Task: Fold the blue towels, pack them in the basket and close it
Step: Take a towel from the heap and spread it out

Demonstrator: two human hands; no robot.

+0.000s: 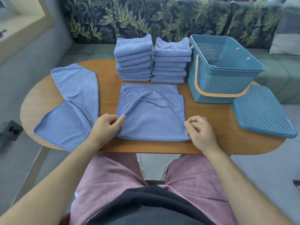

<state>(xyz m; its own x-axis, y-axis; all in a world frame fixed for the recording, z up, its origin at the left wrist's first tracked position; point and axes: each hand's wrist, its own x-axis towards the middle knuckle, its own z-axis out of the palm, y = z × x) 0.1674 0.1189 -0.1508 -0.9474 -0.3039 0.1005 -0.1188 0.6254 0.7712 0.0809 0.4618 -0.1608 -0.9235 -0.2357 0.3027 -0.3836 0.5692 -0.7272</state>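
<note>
blue towel half folded, basket open

a half-folded towel [151, 114], blue with dark lettering upside down, lies at the table's centre. the left hand [107, 125] pinches its 9 o'clock edge; the right hand [199, 129] sits curled at the 3 o'clock edge, grip unclear. the wooden table [211, 137] stands before a leaf-print sofa [146, 18]. folded towel stacks [134, 59] stand at 12 o'clock, a loose towel [73, 103] lies at 9, the basket [224, 82] stands at 2, its lid [263, 111] lies at 3.
</note>
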